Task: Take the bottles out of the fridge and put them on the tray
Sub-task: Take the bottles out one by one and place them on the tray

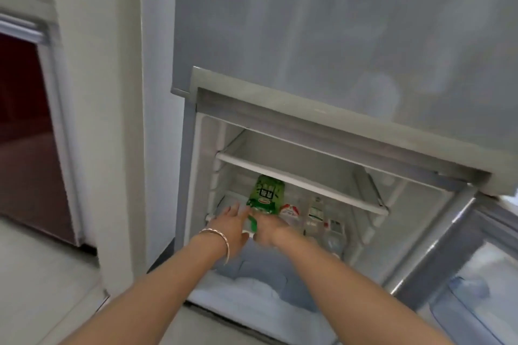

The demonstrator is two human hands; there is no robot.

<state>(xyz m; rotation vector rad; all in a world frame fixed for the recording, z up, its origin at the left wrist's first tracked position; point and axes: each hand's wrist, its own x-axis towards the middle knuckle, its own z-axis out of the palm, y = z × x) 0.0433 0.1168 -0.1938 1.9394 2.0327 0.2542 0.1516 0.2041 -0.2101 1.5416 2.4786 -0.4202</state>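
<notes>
The lower compartment of a grey fridge (193, 148) stands open in front of me. On its middle shelf a green-labelled bottle (266, 196) is tilted toward me, its neck gripped by my right hand (270, 231). My left hand (231, 221), with a bracelet on the wrist, reaches in just left of the bottle with fingers spread, touching or nearly touching its lower part. To the right on the same shelf are a red-and-white labelled bottle (290, 211) and a clear bottle with a green-white label (315, 213). No tray is in view.
An empty glass shelf (294, 176) sits above the bottles. The fridge door (454, 274) hangs open at the right with door bins. A frosted drawer (260, 286) is below my arms. A white wall column and a dark red cabinet are to the left.
</notes>
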